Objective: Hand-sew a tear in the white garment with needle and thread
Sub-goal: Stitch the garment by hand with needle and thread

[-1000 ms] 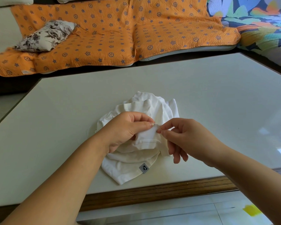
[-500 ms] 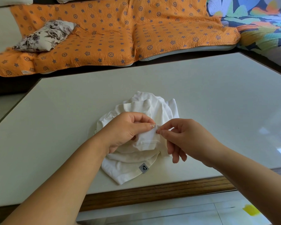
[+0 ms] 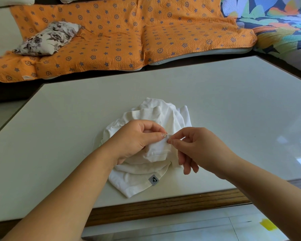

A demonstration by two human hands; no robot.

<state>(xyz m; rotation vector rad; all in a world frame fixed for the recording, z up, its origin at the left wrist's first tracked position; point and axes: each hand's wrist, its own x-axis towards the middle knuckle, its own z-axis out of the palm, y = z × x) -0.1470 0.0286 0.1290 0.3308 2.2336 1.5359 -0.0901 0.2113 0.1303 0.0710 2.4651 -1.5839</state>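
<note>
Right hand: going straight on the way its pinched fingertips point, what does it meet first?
Likely the fold of white garment pinched by the left hand, touching the right hand; depth unclear.

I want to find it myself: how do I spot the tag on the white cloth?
Start at the pale table and find the crumpled white garment lying on it. Follow it to its near hem, toward the wooden edge. There sits the tag, a small grey square with a dark mark, the only non-white spot on it.
</note>
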